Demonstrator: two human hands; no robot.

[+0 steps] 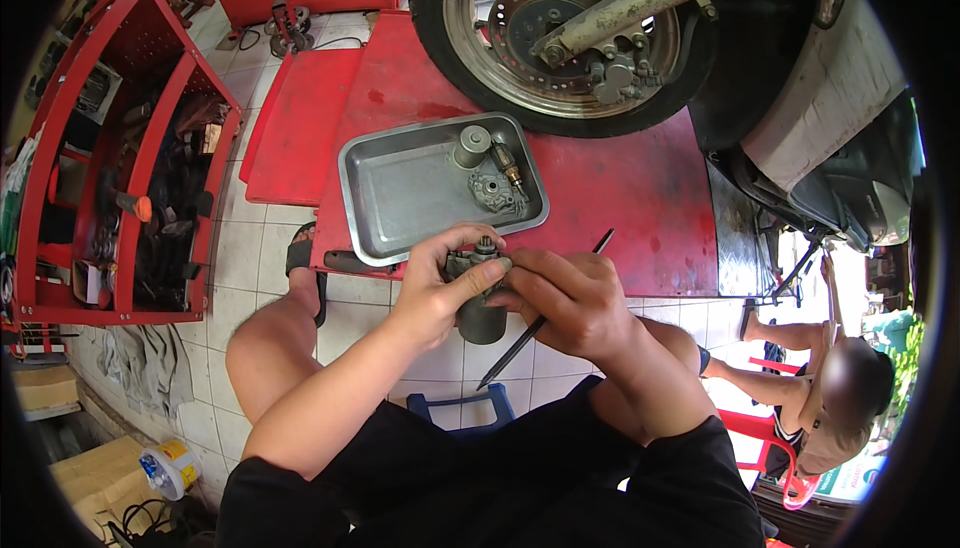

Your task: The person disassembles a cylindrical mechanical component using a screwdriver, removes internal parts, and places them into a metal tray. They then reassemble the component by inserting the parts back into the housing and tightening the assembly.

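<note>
A red metal motorcycle lift platform carries the work, its paint scuffed and stained dark in patches. At its far edge stands the front wheel of a scooter, with brake disc and caliper showing, the grey bodywork running off to the right. Near the platform's near-left corner lies a shallow steel tray holding a small grey cylinder, a brass-tipped fitting and a grey cast cover.

Just over the platform's near edge, in front of the tray, the left hand and the right hand hold a grey carburettor body between them, above the person's knees. The left grip is clamped round the carburettor's left side, thumb across its top. The right grip has its fingertips pressed on the top of the part, and a thin dark pick tool runs slantwise under that hand, its far end reaching over the platform's near edge.

The floor is pale square tile, grimy. To the left stands a red tool trolley crowded with tools; cardboard boxes lie at the lower left. A blue stool shows between the knees. At the right another person sits on a red chair.
</note>
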